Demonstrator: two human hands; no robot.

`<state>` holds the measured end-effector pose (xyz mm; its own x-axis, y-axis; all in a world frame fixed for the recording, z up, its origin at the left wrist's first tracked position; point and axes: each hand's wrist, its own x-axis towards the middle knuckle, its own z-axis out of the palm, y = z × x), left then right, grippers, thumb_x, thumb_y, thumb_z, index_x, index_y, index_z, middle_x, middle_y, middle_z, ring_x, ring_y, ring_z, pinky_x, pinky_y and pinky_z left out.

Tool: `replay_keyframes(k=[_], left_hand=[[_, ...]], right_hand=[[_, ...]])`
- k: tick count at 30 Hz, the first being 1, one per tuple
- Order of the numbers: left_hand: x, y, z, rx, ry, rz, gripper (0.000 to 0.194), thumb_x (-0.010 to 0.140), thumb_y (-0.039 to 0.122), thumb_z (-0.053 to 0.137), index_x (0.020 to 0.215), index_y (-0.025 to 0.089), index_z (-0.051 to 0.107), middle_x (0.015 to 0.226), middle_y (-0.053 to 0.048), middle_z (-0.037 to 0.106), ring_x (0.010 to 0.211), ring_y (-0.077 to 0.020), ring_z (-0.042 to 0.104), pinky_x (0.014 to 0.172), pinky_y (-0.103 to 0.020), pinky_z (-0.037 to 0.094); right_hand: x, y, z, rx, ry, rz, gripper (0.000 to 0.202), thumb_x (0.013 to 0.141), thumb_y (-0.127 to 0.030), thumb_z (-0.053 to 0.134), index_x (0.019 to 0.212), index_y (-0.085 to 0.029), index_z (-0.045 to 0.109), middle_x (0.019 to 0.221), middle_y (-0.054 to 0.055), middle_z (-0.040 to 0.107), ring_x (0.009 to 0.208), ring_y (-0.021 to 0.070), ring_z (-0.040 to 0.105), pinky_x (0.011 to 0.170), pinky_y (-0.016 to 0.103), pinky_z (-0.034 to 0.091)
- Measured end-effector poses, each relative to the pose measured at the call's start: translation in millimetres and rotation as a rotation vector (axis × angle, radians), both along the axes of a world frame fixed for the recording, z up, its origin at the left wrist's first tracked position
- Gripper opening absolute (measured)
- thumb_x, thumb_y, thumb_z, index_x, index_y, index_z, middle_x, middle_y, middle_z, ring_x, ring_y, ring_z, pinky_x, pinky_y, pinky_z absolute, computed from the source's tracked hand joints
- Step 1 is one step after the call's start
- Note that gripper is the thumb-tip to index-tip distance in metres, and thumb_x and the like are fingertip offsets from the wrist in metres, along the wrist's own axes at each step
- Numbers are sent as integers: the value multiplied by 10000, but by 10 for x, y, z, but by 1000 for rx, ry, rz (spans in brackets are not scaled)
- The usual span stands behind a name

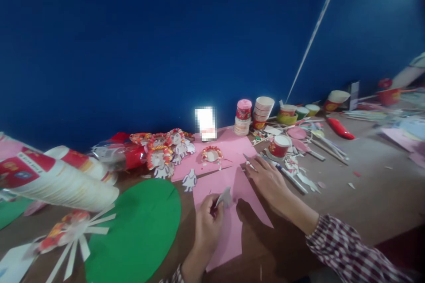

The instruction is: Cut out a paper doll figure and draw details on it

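Between its thumb and fingers, my left hand [208,219] pinches a small white paper cut-out [225,198], held just above a pink paper sheet [224,243]. My right hand [268,180] lies palm down at the sheet's right edge, its fingers stretched forward. By those fingertips is a slim pointed thing [247,159], partly covered, whose kind I cannot make out. Another paper figure cut-out [190,180] with a dark outline lies left of the sheet. Beyond the hands, a red-and-yellow paper ring [211,154] rests on a second pink sheet [241,141].
A large green paper disc [139,225] and stacked paper cups [66,181] are at left. Decorated paper figures [161,154] cluster behind. Cup stacks [263,112] stand by the blue wall. To the right are a single cup [279,147], a marker [292,177], paper scraps and a red object [340,128].
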<state>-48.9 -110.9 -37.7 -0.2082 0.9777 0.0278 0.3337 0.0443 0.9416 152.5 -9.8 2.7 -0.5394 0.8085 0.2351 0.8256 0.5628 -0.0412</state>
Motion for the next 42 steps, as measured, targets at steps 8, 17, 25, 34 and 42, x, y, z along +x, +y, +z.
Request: replay_keyframes(k=[8, 17, 25, 34, 42], left_hand=[[18, -27, 65, 53, -42, -49, 203, 844, 346, 549, 889, 175, 649, 820, -63, 655, 748, -187, 583, 681, -270, 438], [48, -108, 143, -56, -54, -152, 332, 814, 368, 603, 1081, 171, 621, 1019, -110, 661, 909, -230, 616, 807, -327, 478], [-269, -389, 70, 120, 618, -251, 433, 829, 358, 579, 1228, 192, 577, 1271, -138, 573, 1193, -307, 501, 1020, -468, 389], [-198, -510, -71, 254, 989, -348, 455, 836, 306, 575, 1267, 172, 519, 1341, -136, 519, 1244, -292, 466, 1004, -472, 443], [-34, -546, -16, 207, 810, -300, 393, 828, 215, 565, 1214, 174, 504, 1237, -150, 499, 1151, -254, 519, 961, -426, 482]], right_hand=[[-135, -548, -109, -545, 785, 98, 407, 849, -204, 547, 1254, -196, 511, 1154, 114, 650, 1003, 205, 639, 831, 339, 536], [-261, -638, -125, -794, 1011, 52, 90, 836, -158, 511, 843, -177, 599, 708, -3, 623, 622, 124, 585, 581, 216, 455], [-177, -395, -222, -547, 778, -30, 236, 772, -102, 535, 986, -162, 616, 759, 25, 677, 700, 149, 632, 646, 228, 456], [-487, -204, -231, -517, 603, 57, 367, 759, -92, 555, 1116, -137, 627, 765, 50, 705, 705, 167, 650, 676, 249, 465], [-493, -220, -274, -562, 600, 177, 438, 746, -89, 608, 1177, -159, 584, 1037, 85, 677, 850, 163, 654, 760, 254, 492]])
